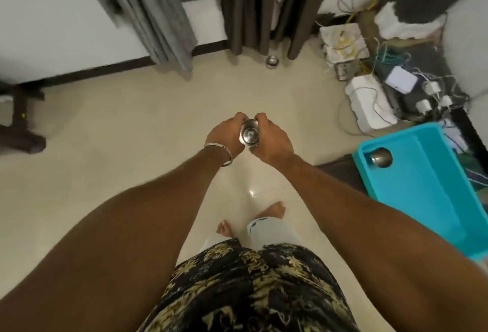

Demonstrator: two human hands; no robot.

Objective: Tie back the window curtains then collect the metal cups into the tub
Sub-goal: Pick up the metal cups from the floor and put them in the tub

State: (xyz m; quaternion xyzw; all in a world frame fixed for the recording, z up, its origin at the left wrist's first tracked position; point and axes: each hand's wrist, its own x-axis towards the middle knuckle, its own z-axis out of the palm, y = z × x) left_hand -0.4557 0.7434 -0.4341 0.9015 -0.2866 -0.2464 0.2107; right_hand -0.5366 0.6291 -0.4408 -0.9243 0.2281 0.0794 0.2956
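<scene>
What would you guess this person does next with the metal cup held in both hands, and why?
Probably carry the metal cup, gripped between the left hand and right hand, rightward to the turquoise tub. One cup already lies inside; another waits on the floor by the curtains.

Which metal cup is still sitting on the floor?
The cup by the dark curtains, standing at their hem. The others are off the floor: one held between both hands, one in the turquoise tub.
</scene>
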